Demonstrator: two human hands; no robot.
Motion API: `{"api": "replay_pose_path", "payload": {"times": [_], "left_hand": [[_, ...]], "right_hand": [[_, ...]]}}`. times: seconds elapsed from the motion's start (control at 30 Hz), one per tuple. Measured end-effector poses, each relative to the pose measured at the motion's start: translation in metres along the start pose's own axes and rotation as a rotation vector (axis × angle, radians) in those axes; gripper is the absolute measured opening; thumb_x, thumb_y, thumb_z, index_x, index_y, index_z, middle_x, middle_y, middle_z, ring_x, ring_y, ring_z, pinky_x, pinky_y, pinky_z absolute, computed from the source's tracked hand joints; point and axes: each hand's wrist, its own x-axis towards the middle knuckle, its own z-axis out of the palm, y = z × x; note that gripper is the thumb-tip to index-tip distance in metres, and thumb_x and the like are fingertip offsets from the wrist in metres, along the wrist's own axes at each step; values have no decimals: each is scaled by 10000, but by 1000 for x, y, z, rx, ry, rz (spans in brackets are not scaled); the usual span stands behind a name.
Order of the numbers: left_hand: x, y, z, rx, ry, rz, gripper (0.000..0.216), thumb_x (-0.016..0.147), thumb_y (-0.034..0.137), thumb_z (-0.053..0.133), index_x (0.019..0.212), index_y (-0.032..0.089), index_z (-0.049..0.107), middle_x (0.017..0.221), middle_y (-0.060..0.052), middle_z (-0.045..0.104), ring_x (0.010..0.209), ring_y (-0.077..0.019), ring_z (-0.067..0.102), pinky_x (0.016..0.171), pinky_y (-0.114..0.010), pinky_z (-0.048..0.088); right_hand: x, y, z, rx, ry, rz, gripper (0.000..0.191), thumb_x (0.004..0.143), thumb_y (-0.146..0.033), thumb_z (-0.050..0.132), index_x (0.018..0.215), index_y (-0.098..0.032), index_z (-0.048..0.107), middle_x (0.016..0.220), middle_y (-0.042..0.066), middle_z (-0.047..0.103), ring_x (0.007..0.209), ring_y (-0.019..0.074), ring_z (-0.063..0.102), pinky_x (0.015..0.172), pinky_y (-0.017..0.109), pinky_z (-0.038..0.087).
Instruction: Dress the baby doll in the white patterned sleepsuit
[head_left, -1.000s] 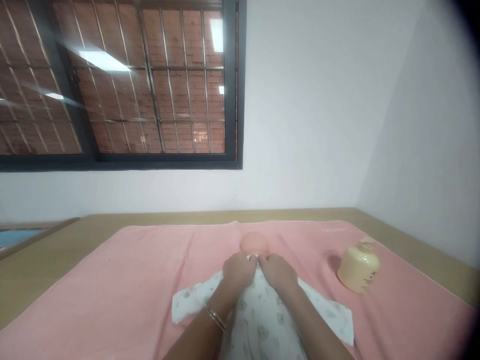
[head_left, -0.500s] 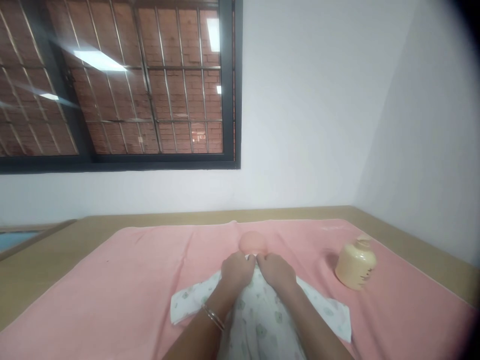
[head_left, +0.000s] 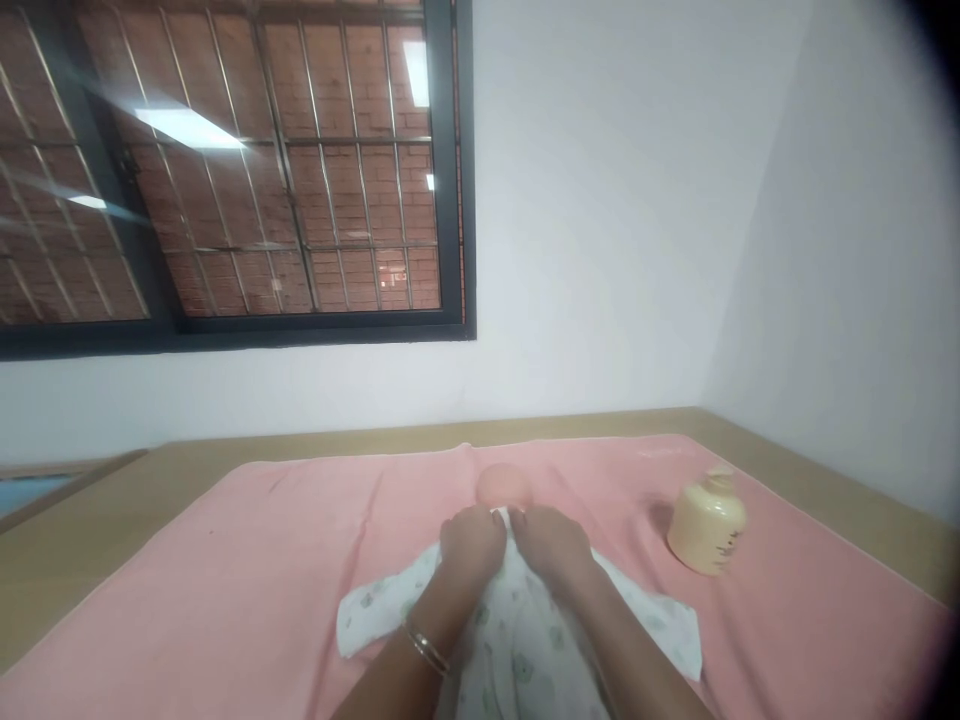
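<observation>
Left hand [head_left: 471,537] and right hand [head_left: 550,541] both closing on the white printed garment [head_left: 525,640], lying on a pink towel [head_left: 225,580], round doll head [head_left: 505,486] just beyond, cream bottle [head_left: 706,520] sitting far right.

I count two hands in my view: one left hand [head_left: 471,541] and one right hand [head_left: 550,543], side by side at the near centre. One bracelet [head_left: 425,647] sits on the left wrist. There is one white printed garment [head_left: 517,640] under the hands, one round pink head-like shape [head_left: 505,486] just beyond them, one cream bottle [head_left: 706,520] to the right, one pink towel [head_left: 225,580] spread beneath, and one barred window [head_left: 225,170] at the far left.
</observation>
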Motion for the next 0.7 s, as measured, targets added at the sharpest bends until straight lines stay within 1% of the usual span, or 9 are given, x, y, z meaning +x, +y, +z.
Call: {"api": "replay_pose_path", "payload": {"times": [0.07, 0.13, 0.23, 0.33, 0.4, 0.5, 0.57, 0.63, 0.7], "left_hand": [[-1, 2, -1, 61, 25, 41, 467, 925, 319, 253, 921, 137, 682, 955, -149, 686, 899, -248, 641, 784, -357, 428], [-3, 4, -4, 99, 56, 79, 458, 929, 309, 262, 889, 134, 684, 924, -149, 686, 878, -246, 641, 785, -360, 424], [-6, 4, -11, 71, 68, 101, 451, 923, 344, 285, 870, 135, 681, 884, -144, 686, 848, -250, 640, 763, -355, 422], [-8, 1, -19, -38, 22, 114, 584, 922, 486, 212, 850, 142, 679, 865, -140, 692, 799, -247, 640, 718, -335, 423], [-7, -3, -21, -118, -26, 130, 669, 913, 544, 145, 855, 146, 679, 896, -143, 696, 803, -244, 639, 703, -320, 424], [-2, -12, -19, -234, -92, 121, 666, 902, 564, 155, 924, 151, 678, 986, -143, 694, 878, -246, 637, 720, -301, 428], [2, -18, -16, -283, -128, 99, 659, 893, 574, 181, 991, 141, 668, 1061, -154, 679, 929, -250, 634, 736, -294, 431], [5, -22, -16, -287, -160, 85, 662, 885, 577, 198, 1025, 123, 660, 1100, -171, 663, 953, -258, 631, 741, -296, 434], [6, -22, -17, -254, -166, 93, 647, 886, 562, 205, 1007, 122, 664, 1080, -171, 669, 947, -264, 632, 738, -306, 437]], "right_hand": [[7, 6, 2, 71, -69, 14, 642, 950, -458, 120, 1035, -143, 673, 1066, 159, 658, 993, 275, 611, 822, 386, 430], [8, 8, -2, 113, -112, 24, 685, 946, -494, 101, 1051, -128, 671, 1102, 169, 645, 1021, 275, 603, 841, 382, 426], [0, 4, -15, 100, -62, -8, 701, 934, -534, 112, 1012, -137, 685, 1054, 167, 662, 982, 289, 613, 834, 396, 424], [-8, -1, -23, 108, -12, -61, 720, 929, -553, 101, 979, -142, 691, 1009, 166, 672, 952, 289, 621, 832, 400, 419], [-5, 1, -20, 116, -30, -52, 726, 928, -560, 101, 1016, -135, 683, 1042, 173, 663, 973, 287, 615, 843, 399, 414], [7, 11, -10, 138, -107, -11, 742, 928, -569, 104, 1091, -107, 661, 1117, 188, 636, 1040, 286, 592, 867, 389, 408], [10, 14, -8, 165, -134, -3, 765, 927, -576, 93, 1092, -90, 661, 1125, 193, 632, 1057, 285, 585, 877, 381, 406], [5, 12, -12, 176, -105, -12, 779, 923, -585, 81, 1059, -98, 674, 1080, 183, 651, 1027, 286, 596, 867, 381, 409], [-5, 4, -21, 170, -46, -40, 784, 918, -594, 65, 1002, -127, 688, 1009, 161, 672, 959, 279, 617, 836, 379, 419]]}}
